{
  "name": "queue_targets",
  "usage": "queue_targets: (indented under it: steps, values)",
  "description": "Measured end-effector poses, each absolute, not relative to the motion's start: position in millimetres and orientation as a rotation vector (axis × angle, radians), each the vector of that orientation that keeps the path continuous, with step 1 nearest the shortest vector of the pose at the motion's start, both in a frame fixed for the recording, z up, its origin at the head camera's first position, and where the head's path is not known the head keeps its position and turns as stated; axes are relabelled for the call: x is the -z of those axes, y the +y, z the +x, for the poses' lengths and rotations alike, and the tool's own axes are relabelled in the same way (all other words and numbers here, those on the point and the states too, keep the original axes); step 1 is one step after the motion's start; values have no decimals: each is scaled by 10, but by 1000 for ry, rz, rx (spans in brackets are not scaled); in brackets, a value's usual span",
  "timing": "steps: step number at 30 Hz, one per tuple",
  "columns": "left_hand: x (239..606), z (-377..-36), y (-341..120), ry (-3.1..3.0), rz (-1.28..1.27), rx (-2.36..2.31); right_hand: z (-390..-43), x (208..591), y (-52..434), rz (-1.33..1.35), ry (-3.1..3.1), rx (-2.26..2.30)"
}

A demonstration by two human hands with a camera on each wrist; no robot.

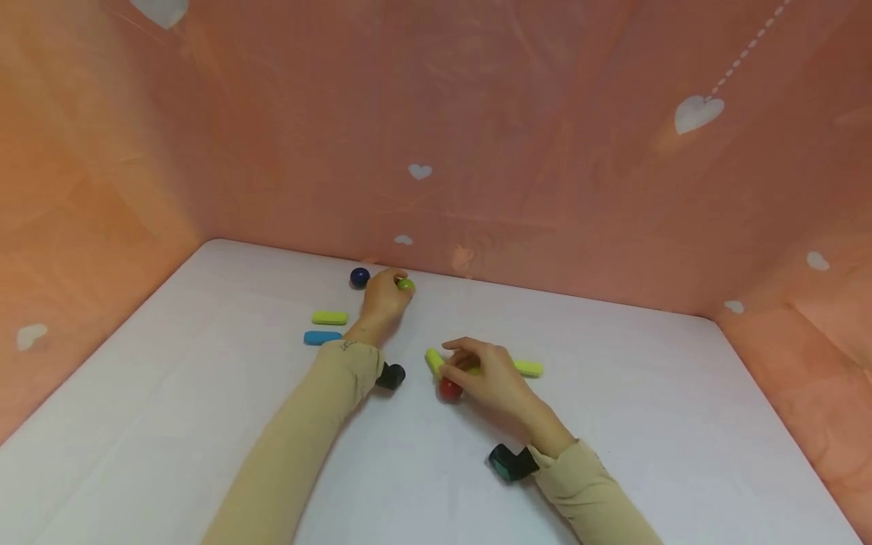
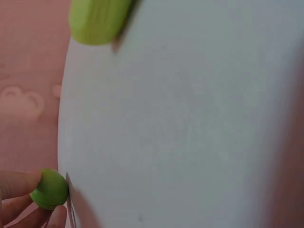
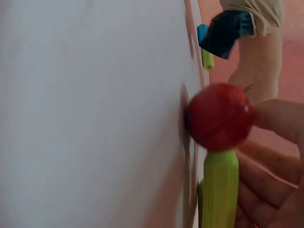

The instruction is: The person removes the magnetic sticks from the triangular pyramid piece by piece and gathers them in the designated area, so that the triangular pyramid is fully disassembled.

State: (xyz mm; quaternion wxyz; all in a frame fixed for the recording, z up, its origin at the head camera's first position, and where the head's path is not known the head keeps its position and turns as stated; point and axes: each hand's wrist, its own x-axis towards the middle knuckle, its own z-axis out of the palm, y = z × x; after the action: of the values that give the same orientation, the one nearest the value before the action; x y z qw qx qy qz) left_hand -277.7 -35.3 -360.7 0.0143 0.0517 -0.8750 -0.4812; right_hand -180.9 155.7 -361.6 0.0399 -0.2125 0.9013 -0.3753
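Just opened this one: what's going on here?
The person's left grip pinches a green ball near the far edge of the white table, beside a dark blue ball. The right grip is at a red ball; whether it holds it is hard to tell. Two yellow-green sticks lie close to it. Another yellow-green stick and a blue stick lie beside the left arm.
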Motion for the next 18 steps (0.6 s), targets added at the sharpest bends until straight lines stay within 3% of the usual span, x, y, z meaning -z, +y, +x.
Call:
queue_targets:
  steps: [18]
  values:
    - [3580, -2758, -397, -2892, -9, 1243, -1753, 3571, 1778, -617, 2882, 1213]
